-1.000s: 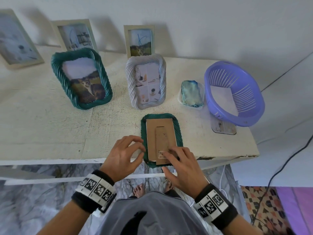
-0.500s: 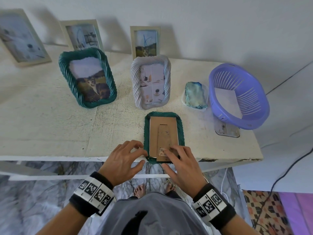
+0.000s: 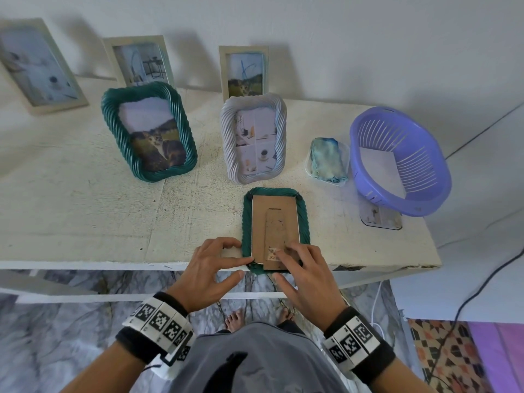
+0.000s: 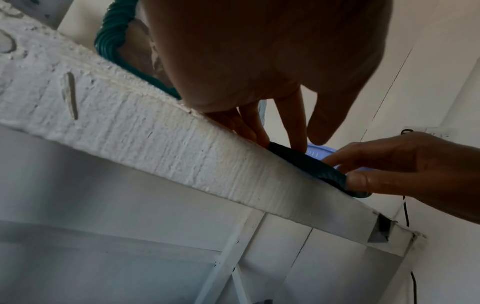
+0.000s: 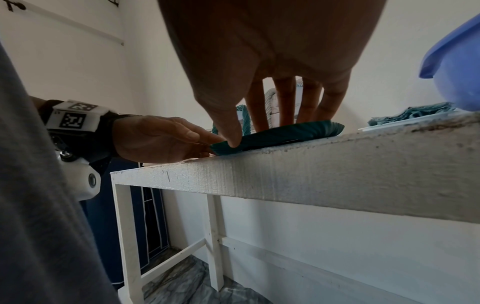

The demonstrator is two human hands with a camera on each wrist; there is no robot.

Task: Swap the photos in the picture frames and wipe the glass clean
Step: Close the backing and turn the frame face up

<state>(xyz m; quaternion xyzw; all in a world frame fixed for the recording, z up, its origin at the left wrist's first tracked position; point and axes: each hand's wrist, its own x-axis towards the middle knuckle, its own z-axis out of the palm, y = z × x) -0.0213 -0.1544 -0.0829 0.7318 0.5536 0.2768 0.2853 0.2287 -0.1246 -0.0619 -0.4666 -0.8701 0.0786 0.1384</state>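
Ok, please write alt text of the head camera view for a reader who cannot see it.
Two hands work at a green frame lying face down at the near edge of a white table: the left hand touches its left edge, the right hand rests fingertips on its cardboard back. Behind stand more framed photos, a cloth and a purple basket.

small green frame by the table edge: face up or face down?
Face down. The green frame shows its cardboard backing and folded-flat stand upward, lying flat on the table.
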